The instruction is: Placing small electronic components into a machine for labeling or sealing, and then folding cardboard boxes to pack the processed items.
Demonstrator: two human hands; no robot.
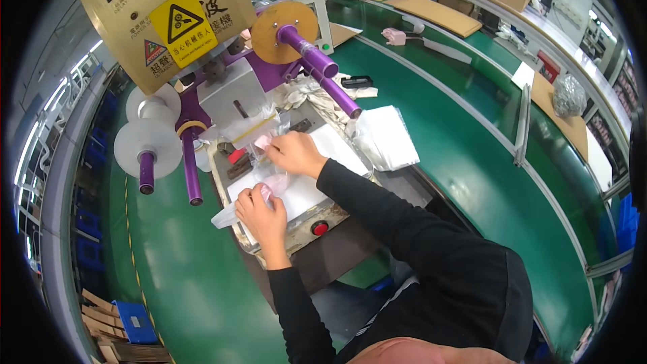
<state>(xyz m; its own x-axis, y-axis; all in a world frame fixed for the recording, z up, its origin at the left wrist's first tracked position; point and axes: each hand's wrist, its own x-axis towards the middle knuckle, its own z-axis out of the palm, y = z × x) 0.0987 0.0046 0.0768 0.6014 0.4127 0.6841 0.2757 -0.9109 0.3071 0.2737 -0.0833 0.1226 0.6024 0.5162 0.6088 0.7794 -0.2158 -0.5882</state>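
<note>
Both of my hands work over the white-covered bed point(330, 152) of a press-like machine point(128, 13). My right hand point(296, 154) is closed, pinching a small pale pink piece point(262, 141) near the dark metal parts under the machine head. Nearer to me, my left hand point(261, 217) has its fingers curled on another small pink piece point(266, 191). Thin clear film point(275, 182) lies between the hands, and its exact shape is hard to make out. A clear strip with a yellow edge point(256, 130) stands just beyond my right hand.
Purple rods point(337, 98) jut out beside the bed, with white reels point(148, 147) at left. A red button point(319, 228) sits on the bed's front edge. A stack of clear bags point(387, 138) lies at right. Beyond runs a green conveyor point(472, 104) with metal rails.
</note>
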